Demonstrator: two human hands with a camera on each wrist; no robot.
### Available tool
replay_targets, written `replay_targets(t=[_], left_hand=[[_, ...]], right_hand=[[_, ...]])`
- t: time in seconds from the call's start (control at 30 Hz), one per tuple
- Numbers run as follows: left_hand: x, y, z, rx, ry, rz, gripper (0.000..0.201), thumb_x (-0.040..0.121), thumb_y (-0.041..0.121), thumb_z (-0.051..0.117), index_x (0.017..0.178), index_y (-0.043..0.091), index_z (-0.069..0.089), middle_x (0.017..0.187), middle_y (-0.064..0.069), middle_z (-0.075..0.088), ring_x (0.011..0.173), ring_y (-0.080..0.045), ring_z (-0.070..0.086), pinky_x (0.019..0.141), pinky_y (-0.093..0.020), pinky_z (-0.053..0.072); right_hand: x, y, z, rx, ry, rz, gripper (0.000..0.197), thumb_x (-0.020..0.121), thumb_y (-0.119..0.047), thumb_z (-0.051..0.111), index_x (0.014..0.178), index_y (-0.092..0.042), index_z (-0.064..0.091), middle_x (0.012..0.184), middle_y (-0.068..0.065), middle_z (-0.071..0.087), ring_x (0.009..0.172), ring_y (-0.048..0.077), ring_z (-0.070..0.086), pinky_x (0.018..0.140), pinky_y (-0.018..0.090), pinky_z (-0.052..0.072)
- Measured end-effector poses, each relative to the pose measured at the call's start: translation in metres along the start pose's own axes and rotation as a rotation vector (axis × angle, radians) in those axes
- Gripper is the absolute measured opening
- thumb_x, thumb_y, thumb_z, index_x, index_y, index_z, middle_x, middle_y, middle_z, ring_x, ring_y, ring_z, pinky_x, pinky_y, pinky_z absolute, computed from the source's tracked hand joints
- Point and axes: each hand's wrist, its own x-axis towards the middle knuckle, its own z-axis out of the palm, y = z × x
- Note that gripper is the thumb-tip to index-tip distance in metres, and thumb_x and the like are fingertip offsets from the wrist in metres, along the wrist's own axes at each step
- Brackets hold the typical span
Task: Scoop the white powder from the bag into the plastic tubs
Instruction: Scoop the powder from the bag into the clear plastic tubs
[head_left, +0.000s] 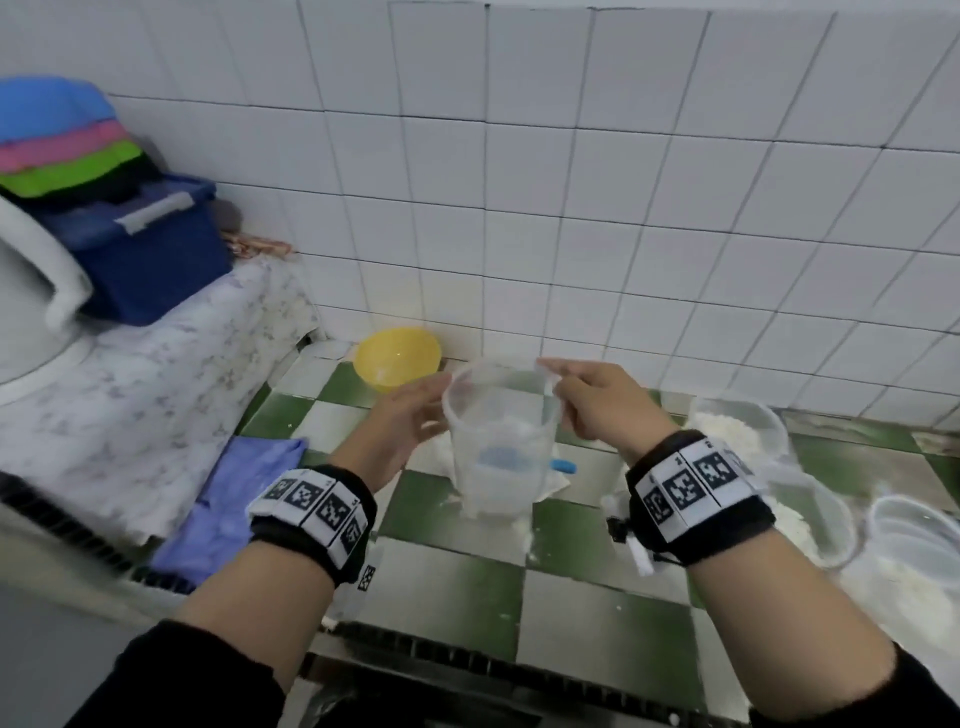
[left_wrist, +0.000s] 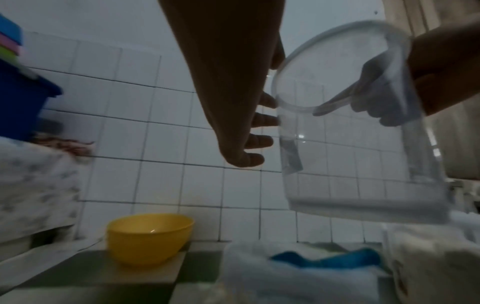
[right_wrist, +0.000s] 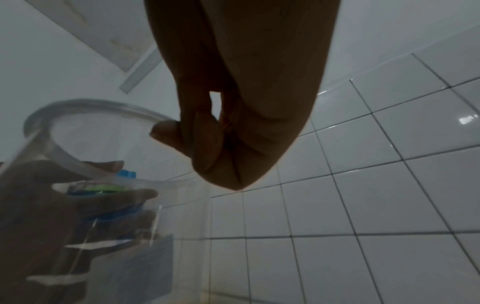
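Observation:
I hold an empty clear plastic tub in the air above the counter. My right hand pinches its rim on the right; the right wrist view shows thumb and finger closed on the rim. My left hand cups the tub's left wall, with its fingertips on the clear side. Below the tub lies the opened bag of white powder with a blue scoop in it. The scoop also shows in the left wrist view.
Clear tubs with white powder stand at the right on the green-and-white checked counter. A yellow bowl sits by the tiled wall. At the left lie a blue cloth and a blue box.

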Motion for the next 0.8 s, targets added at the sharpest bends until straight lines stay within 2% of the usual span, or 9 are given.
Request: replay_targets(t=[0.1,0.2,0.27,0.37,0.43,0.5,0.63,0.73,0.8], left_hand=[[-0.014,-0.020,-0.032,0.016,-0.050,-0.097,0.048,0.086,0.033,0.062,0.121,-0.001,0.064,0.117,-0.014,0.069,0.103,-0.026,0.064,0.086,-0.033,0.052],[-0.024,-0.041,-0.050,0.038,-0.030,-0.204,0.039,0.084,0.032,0.072,0.113,0.006,0.069,0.111,-0.009,0.071,0.103,-0.028,0.062,0.096,-0.042,0.046],[-0.031,-0.051,-0.055,0.053,-0.013,-0.252,0.031,0.081,0.030,0.073,0.106,0.010,0.071,0.105,-0.005,0.073,0.097,-0.023,0.063,0.095,-0.038,0.046],[-0.036,-0.062,-0.059,0.052,-0.010,-0.314,0.031,0.077,0.030,0.075,0.102,0.013,0.072,0.099,-0.002,0.073,0.092,-0.020,0.062,0.091,-0.036,0.043],[-0.034,-0.068,-0.062,0.047,-0.027,-0.335,0.034,0.074,0.031,0.081,0.102,0.014,0.072,0.099,-0.003,0.072,0.093,-0.022,0.060,0.091,-0.038,0.041],[-0.032,-0.072,-0.064,0.039,-0.041,-0.349,0.030,0.074,0.031,0.082,0.098,0.015,0.071,0.097,-0.004,0.071,0.092,-0.022,0.060,0.091,-0.040,0.042],[-0.030,-0.077,-0.065,0.072,-0.083,-0.357,0.027,0.076,0.028,0.077,0.093,0.011,0.065,0.096,-0.007,0.071,0.086,-0.021,0.064,0.088,-0.042,0.049],[-0.026,-0.081,-0.067,0.069,-0.109,-0.370,0.030,0.073,0.027,0.083,0.089,0.011,0.063,0.093,-0.009,0.071,0.082,-0.021,0.066,0.079,-0.037,0.055],[-0.020,-0.081,-0.068,0.059,-0.123,-0.396,0.028,0.074,0.030,0.080,0.088,0.012,0.064,0.093,-0.009,0.071,0.082,-0.020,0.067,0.078,-0.036,0.055]], right_hand=[[-0.008,0.019,0.028,-0.052,-0.079,0.033,0.039,0.094,-0.007,0.040,0.122,-0.023,0.060,0.044,-0.010,0.051,0.039,0.001,0.043,0.043,0.011,0.035],[-0.017,0.039,0.051,-0.085,-0.146,0.037,0.041,0.095,-0.006,0.038,0.123,-0.029,0.058,0.054,-0.015,0.058,0.049,-0.002,0.049,0.049,0.007,0.040],[-0.019,0.052,0.063,-0.091,-0.160,0.040,0.042,0.095,-0.004,0.039,0.122,-0.030,0.058,0.060,-0.019,0.060,0.054,-0.006,0.051,0.055,0.005,0.041],[-0.020,0.071,0.073,-0.126,-0.149,0.052,0.043,0.094,-0.008,0.040,0.121,-0.038,0.055,0.049,-0.011,0.055,0.052,-0.002,0.050,0.068,0.013,0.043],[-0.019,0.082,0.076,-0.150,-0.132,0.078,0.041,0.095,-0.013,0.041,0.122,-0.043,0.052,0.052,-0.006,0.053,0.053,-0.002,0.051,0.071,0.018,0.042],[-0.018,0.093,0.078,-0.164,-0.137,0.095,0.040,0.096,-0.017,0.042,0.125,-0.043,0.051,0.054,-0.005,0.054,0.054,-0.002,0.052,0.073,0.021,0.041],[-0.021,0.105,0.079,-0.172,-0.148,0.110,0.042,0.097,-0.018,0.042,0.133,-0.037,0.049,0.059,-0.003,0.055,0.053,0.000,0.049,0.064,0.016,0.040],[-0.024,0.109,0.079,-0.159,-0.140,0.121,0.040,0.098,-0.019,0.042,0.131,-0.040,0.049,0.058,-0.005,0.055,0.052,-0.002,0.049,0.059,0.011,0.039],[-0.024,0.110,0.079,-0.115,-0.137,0.134,0.037,0.097,-0.021,0.045,0.129,-0.040,0.050,0.054,-0.008,0.056,0.051,0.003,0.049,0.056,0.014,0.042]])
